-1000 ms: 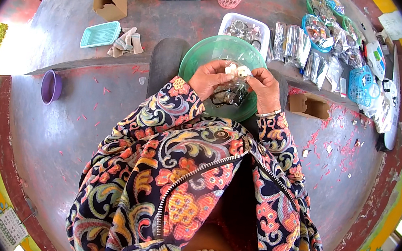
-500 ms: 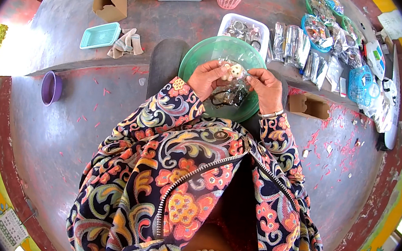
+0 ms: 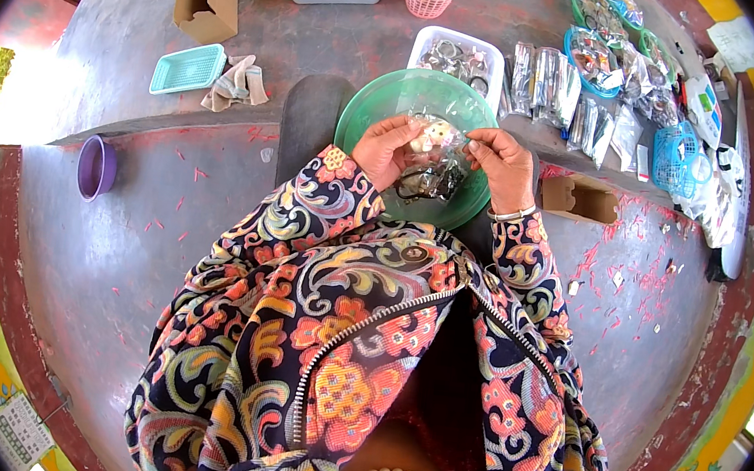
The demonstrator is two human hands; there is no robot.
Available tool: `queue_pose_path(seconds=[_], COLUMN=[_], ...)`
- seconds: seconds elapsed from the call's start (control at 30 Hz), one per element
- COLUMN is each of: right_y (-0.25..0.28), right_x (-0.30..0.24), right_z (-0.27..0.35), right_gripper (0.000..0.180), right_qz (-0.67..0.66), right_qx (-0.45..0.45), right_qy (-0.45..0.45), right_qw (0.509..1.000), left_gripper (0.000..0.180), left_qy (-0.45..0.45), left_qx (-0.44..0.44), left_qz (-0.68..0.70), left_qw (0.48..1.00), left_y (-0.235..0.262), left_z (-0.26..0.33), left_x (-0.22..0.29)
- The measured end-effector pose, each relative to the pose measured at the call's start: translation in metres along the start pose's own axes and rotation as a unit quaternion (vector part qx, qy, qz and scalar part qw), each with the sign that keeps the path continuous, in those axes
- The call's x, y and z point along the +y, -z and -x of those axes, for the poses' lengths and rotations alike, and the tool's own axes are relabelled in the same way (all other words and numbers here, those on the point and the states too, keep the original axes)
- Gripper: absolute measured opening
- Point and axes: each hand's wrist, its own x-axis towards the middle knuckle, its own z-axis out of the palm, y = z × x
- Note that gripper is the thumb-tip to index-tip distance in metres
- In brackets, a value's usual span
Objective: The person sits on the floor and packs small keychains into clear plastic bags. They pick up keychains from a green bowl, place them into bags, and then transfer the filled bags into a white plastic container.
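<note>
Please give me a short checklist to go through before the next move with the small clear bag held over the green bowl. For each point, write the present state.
1. Both hands hold the small clear bag: left hand and right hand each pinch one side. Ok.
2. Bag is over the green bowl, so a dropped piece would likely land inside. Ok.
3. Small pale item sits at the bag's mouth; fully in or not: cannot tell.
4. More dark pieces lie in the bowl within reach. Ok.
5. White tray of parts stands just behind the bowl, unblocked. Ok.
6. Bag sealed: cannot tell.
</note>
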Motion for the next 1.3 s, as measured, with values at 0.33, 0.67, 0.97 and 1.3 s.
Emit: queue_pose_path(seconds=[0.33,0.67,0.97,1.3], right_y=[-0.003,-0.005,-0.004,-0.002], right_x=[-0.008,-0.013,-0.011,0.002], right_z=[0.002,0.004,0.003,0.0], right_gripper=[0.011,0.012,0.007,0.008], right_qz=[0.005,0.261,0.335,0.179], right_qx=[-0.005,0.055,0.07,0.007], right_qy=[0.011,0.165,0.18,0.069], right_qw=[1.0,0.949,0.922,0.981], left_gripper=[0.023,0.039,0.055,0.03], left_qy=[0.043,0.091,0.042,0.085], left_qx=[0.011,-0.001,-0.065,-0.041], left_qz=[-0.001,-0.057,-0.109,-0.114], left_qw=[0.999,0.994,0.991,0.989], left_y=[0.003,-0.002,-0.004,0.0], left_z=[-0.003,0.0,0.0,-0.002], left_x=[0.002,0.004,0.003,0.001])
